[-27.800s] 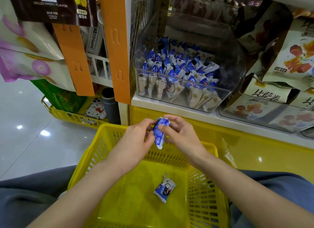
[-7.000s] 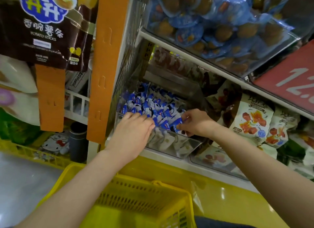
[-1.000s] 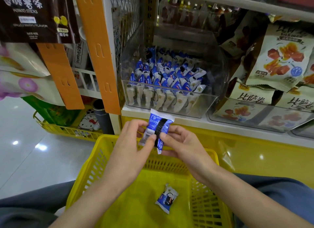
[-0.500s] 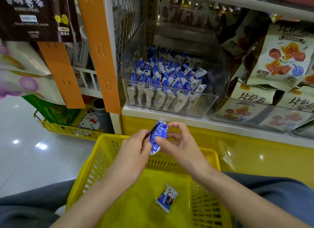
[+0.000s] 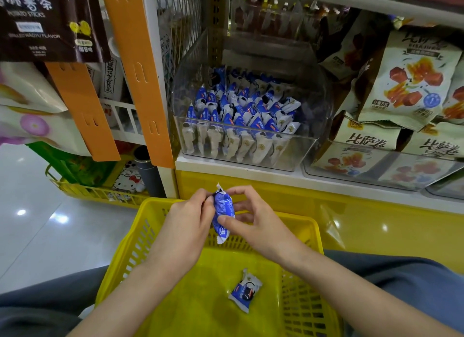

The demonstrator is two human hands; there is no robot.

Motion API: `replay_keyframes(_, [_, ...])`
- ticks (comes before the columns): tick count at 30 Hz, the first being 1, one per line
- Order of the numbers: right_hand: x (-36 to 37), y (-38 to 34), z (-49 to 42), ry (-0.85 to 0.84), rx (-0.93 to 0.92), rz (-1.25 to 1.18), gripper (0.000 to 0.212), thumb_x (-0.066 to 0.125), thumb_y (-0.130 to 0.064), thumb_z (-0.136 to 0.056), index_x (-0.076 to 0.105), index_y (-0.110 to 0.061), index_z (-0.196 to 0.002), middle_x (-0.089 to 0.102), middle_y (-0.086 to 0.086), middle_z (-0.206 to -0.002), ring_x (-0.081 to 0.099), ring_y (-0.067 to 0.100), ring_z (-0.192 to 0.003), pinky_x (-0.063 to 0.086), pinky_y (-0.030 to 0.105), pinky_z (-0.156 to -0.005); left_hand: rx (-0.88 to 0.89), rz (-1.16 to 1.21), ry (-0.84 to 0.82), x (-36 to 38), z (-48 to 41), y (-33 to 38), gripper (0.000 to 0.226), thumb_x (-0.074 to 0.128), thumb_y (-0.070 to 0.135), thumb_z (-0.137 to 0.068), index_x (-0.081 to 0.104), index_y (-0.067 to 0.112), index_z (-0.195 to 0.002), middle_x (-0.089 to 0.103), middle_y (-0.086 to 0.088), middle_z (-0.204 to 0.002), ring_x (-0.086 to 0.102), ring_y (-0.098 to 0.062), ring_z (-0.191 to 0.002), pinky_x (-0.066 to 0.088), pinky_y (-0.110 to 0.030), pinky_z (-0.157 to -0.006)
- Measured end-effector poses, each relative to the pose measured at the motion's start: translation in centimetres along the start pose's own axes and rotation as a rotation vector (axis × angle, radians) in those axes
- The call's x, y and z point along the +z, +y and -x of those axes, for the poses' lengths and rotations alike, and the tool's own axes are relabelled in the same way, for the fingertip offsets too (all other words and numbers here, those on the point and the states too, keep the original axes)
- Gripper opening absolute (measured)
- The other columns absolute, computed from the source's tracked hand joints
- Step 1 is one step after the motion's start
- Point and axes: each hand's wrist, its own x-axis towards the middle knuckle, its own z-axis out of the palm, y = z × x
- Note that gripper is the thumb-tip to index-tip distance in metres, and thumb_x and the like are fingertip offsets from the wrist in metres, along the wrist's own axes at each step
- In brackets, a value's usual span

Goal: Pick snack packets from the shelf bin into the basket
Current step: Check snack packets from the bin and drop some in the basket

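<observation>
A blue and white snack packet point(image 5: 222, 212) is held upright in the air over the far rim of the yellow basket point(image 5: 296, 218), pinched from both sides. The left hand point(image 5: 187, 218) grips its left edge with curled fingers and thumb near the top. The right hand point(image 5: 253, 221) has its thumb pressed on the lower front of the packet and its forefinger arched to the crimped top end, the other fingers loosely bent behind. Both hands are closed on this one packet.

A second packet of the same kind point(image 5: 244, 292) lies flat on the basket floor, right of the middle and apart from the walls. The basket rests between the person's grey trouser legs point(image 5: 401, 276).

Beyond the hands, on the white shelf point(image 5: 251, 175), stands the clear shelf bin point(image 5: 308, 145) with many like packets point(image 5: 241, 115) standing in rows inside it. Just right of the bin is another clear tray with pale green snack bags point(image 5: 411, 80). To the left an orange upright strip point(image 5: 140, 72) runs down the shelf end, a dark potato-sticks bag point(image 5: 47, 22) hangs at the upper left, and another yellow basket point(image 5: 95, 193) sits on the shiny floor point(image 5: 37, 223)
</observation>
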Motion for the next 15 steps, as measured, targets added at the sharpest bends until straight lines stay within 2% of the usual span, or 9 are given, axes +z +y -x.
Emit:
replay_keyframes(3, [0.1,0.2,0.1,-0.022,-0.023,0.014,0.034,0.064,-0.017,-0.086,0.045,-0.028,-0.112,0.064,-0.005,-0.105,0.062,0.006,-0.093,0.051,0.017,-0.078,0.028,-0.057,0.002,0.0,0.1,0.0,0.028,0.036,0.035,-0.095,0.053,0.017,-0.082,0.051,0.006,-0.057,0.05,-0.012,-0.053,0.036,-0.028,-0.048])
replay_keyframes(6, [0.2,0.3,0.1,-0.048,-0.027,0.028,0.034,0.063,-0.018,-0.087,0.045,-0.028,-0.113,0.064,-0.005,-0.106,0.062,0.004,-0.095,0.052,0.018,-0.082,0.054,-0.113,0.013,-0.1,0.0,-0.1,0.027,0.036,0.032,-0.096,0.05,0.018,-0.077,0.046,0.006,-0.053,0.046,-0.011,-0.049,0.031,-0.024,-0.044])
replay_keyframes(9, [0.1,0.3,0.1,-0.059,-0.045,0.064,0.035,0.063,-0.019,-0.086,0.044,-0.033,-0.112,0.063,-0.009,-0.104,0.061,0.002,-0.094,0.051,0.017,-0.08,0.01,-0.075,0.027,0.0,-0.2,-0.3,0.029,0.038,0.027,-0.096,0.056,0.012,-0.08,0.049,0.004,-0.053,0.049,-0.013,-0.05,0.036,-0.029,-0.047])
replay_keyframes(12, [0.0,0.2,-0.2,-0.001,-0.068,0.05,0.035,0.062,-0.016,-0.087,0.044,-0.029,-0.113,0.063,-0.003,-0.111,0.062,0.006,-0.099,0.052,0.022,-0.085,-0.009,0.008,0.04,0.4,0.3,0.2,0.02,0.039,0.03,-0.096,0.057,0.022,-0.096,0.06,0.008,-0.067,0.056,-0.008,-0.059,0.044,-0.022,-0.052])
replay_keyframes(14, [-0.3,0.2,-0.6,0.072,-0.064,-0.005,0.032,0.06,-0.012,-0.088,0.043,-0.028,-0.111,0.064,0.003,-0.113,0.063,0.013,-0.101,0.051,0.03,-0.09,-0.029,0.065,-0.002,0.9,0.9,0.7,0.026,0.041,0.032,-0.095,0.05,0.028,-0.119,0.064,0.008,-0.086,0.061,-0.005,-0.072,0.051,-0.03,-0.064])
replay_keyframes(15, [-0.4,0.1,-0.8,0.094,-0.054,-0.031,0.031,0.059,-0.01,-0.089,0.043,-0.028,-0.11,0.065,0.005,-0.113,0.063,0.017,-0.102,0.05,0.034,-0.092,-0.031,0.082,-0.022,1.2,1.2,0.9,0.028,0.042,0.031,-0.095,0.046,0.027,-0.123,0.064,0.008,-0.092,0.062,-0.005,-0.076,0.052,-0.035,-0.067])
